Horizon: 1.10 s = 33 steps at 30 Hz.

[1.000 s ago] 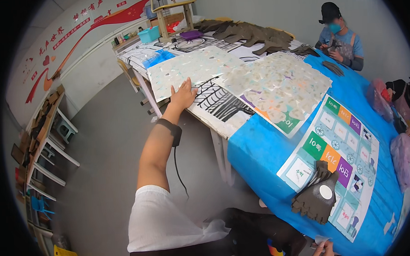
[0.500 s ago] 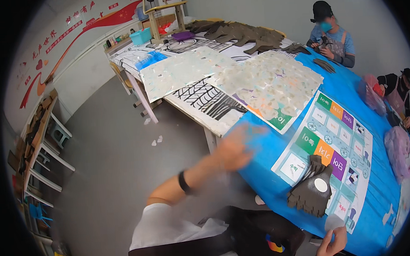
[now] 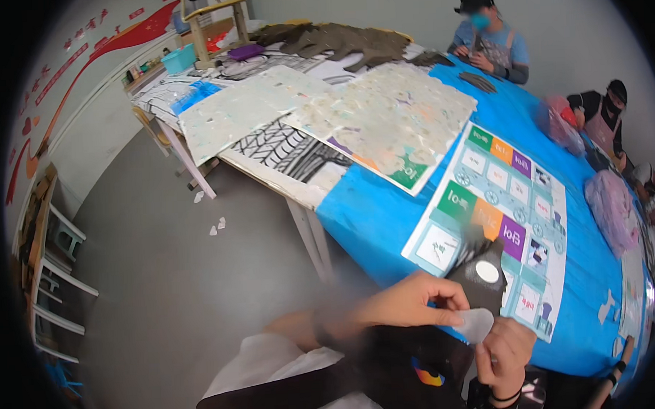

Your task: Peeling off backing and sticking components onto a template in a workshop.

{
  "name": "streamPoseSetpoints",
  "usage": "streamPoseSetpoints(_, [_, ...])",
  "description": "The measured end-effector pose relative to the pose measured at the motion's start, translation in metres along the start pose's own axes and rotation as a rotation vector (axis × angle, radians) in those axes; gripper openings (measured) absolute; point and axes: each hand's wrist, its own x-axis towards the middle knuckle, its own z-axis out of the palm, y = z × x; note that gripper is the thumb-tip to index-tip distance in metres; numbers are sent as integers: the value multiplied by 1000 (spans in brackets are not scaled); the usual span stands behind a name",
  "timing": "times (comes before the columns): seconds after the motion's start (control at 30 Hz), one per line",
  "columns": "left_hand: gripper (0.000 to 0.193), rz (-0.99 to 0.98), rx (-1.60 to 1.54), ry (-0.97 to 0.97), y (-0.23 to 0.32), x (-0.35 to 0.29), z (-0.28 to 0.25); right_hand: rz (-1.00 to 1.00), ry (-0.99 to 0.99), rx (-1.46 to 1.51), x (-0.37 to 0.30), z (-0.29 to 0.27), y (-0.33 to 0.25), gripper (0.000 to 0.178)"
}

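Observation:
Just off the near table edge, a small whitish rounded piece (image 3: 476, 325), thin like paper or a sticker, is pinched between my hands. My left hand (image 3: 425, 302) grips its left side with thumb and fingertips. At its right lower side, my right hand (image 3: 507, 351) has its fingers closed on it. Right behind them lies a dark grey-brown stack that looks like gloves (image 3: 478, 282), partly covered by my left hand. A white round patch (image 3: 487, 272) sits on top of that stack. Beneath it is a printed sheet (image 3: 443, 218) with coloured blocks.
A blue cover (image 3: 364, 217) spreads over the table. Two blotchy pale sheets (image 3: 404, 115) lie farther back, with dark glove-like piles (image 3: 358, 41) behind. Two people (image 3: 491, 40) work across the table. Pinkish plastic bags (image 3: 610, 209) stand at the right; a wooden bench (image 3: 37, 243) is far left.
My left hand has come down and right from over the table edge and now pinches the whitish piece that my right hand held alone. The view has shifted, moving the scene leftward.

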Motion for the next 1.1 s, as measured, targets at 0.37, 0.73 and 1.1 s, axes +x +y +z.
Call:
streamPoseSetpoints(0.37, [10,244,576,567,-4,15,17,410,127,-101,9,29,16,6])
streamPoseSetpoints(0.73, [14,103,619,559,-11,62,15,749,118,-59,13,36,46,21])
streamPoseSetpoints(1.1, [21,97,728,572,-26,82,2,672,89,-295,19,48,61,26])
